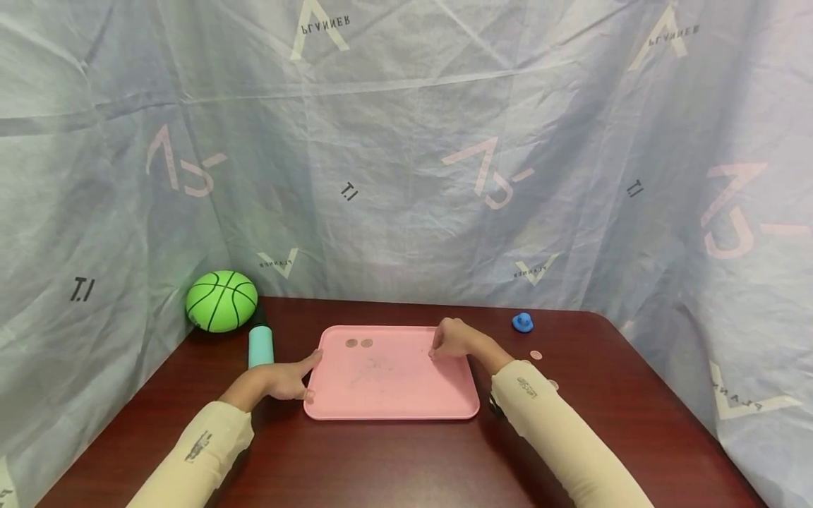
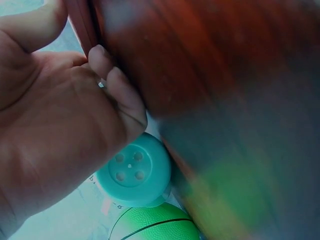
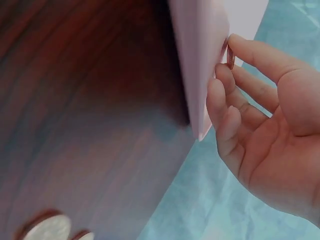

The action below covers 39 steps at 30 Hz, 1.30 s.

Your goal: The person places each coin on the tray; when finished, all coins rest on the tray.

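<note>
A pink tray (image 1: 394,406) lies in the middle of the dark red table. At its left edge my left hand (image 1: 287,379) grips the rim between thumb and fingers; in the left wrist view the outer fingers are curled. My right hand (image 1: 452,339) is over the tray's far right part. Between thumb and forefinger it pinches a coin (image 3: 230,56) held on edge, close to the tray's surface. Two coins, a left one (image 1: 351,343) and a right one (image 1: 366,343), lie side by side near the tray's far left corner.
An aqua bottle (image 1: 260,346) lies left of the tray, its base (image 2: 131,167) facing my left wrist. Behind it is a green basketball (image 1: 221,301). Right of the tray are loose coins (image 1: 536,355) and a small blue toy (image 1: 523,322). Grey cloth (image 1: 406,233) hangs around the table.
</note>
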### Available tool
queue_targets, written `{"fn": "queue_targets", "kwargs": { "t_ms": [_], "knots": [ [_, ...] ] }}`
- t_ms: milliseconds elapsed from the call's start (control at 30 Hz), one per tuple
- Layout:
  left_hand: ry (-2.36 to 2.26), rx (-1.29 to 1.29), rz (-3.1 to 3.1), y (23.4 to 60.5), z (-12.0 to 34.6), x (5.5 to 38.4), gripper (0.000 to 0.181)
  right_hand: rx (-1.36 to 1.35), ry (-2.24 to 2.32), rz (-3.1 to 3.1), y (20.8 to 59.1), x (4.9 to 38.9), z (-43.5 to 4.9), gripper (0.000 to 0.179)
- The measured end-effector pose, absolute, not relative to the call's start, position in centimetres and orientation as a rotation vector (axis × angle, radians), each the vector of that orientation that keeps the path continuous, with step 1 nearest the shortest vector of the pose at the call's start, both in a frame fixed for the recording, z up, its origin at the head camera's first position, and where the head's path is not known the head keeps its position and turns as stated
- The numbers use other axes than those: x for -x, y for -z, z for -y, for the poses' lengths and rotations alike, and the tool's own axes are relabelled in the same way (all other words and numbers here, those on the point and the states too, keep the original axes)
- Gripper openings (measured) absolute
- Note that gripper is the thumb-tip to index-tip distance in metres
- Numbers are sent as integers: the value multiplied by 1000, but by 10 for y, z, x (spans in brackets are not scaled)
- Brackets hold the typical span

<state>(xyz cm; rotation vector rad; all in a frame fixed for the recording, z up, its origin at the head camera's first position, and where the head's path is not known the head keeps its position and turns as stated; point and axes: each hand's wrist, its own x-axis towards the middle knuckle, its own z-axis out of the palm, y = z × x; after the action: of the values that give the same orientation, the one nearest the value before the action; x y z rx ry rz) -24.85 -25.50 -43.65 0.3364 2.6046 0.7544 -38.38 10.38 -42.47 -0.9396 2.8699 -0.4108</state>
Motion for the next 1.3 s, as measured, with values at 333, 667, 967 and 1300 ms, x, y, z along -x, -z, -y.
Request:
{"fn": "queue_targets", "kwargs": {
  "t_ms": [333,667,967,1300],
  "knots": [
    [-766,-327,-2595,437,256,249,91,930,386,-2859,423,384,-78,9],
    [-758,-333,-2603,436,255,248,91,905,352,-2844,421,384,-58,6],
    [-757,-371,-2611,435,256,248,90,896,369,-2862,421,386,-38,7],
    [-768,-377,-2608,437,255,249,91,848,469,-2855,425,383,-15,9]
  ]
}}
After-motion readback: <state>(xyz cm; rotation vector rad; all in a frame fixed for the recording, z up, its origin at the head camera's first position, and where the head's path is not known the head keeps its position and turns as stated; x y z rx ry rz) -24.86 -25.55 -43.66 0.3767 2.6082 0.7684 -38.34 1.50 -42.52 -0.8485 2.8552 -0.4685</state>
